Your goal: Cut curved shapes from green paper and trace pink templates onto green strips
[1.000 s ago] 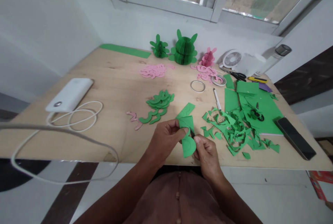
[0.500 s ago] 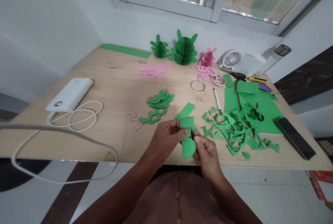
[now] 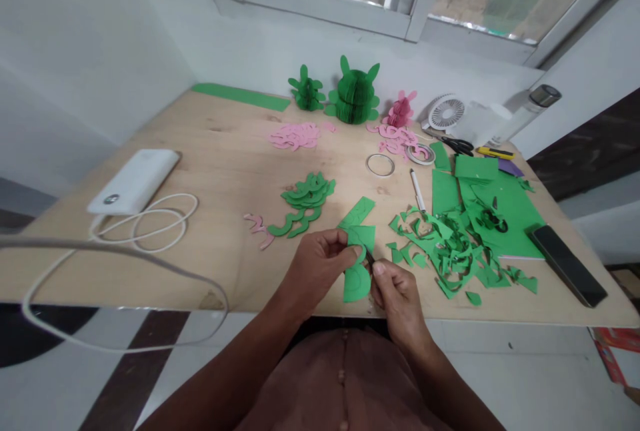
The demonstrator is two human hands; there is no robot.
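My left hand (image 3: 317, 264) is closed on a piece of green paper (image 3: 358, 269) with a curved outline drawn on it, held over the near table edge. My right hand (image 3: 397, 294) is closed around small dark scissors (image 3: 369, 257), whose blades meet the paper's right side. The scissor handles are hidden inside my fingers. A pile of cut green curved shapes (image 3: 305, 199) lies just beyond my left hand, with a pink cutout (image 3: 259, 227) beside it.
Green scraps (image 3: 445, 251) and green sheets (image 3: 493, 207) cover the right side, near a dark phone (image 3: 567, 264). A pen (image 3: 417, 192), tape rings (image 3: 380, 165), pink cutouts (image 3: 295, 135), paper cactus models (image 3: 353, 94), a small fan (image 3: 446, 113) and a power bank (image 3: 134, 181) with cable (image 3: 145, 221) sit around the wooden table (image 3: 220, 151).
The green paper has turned in my left hand, its lower part swinging left and squarer to me. Both hands stay in place at the table edge.
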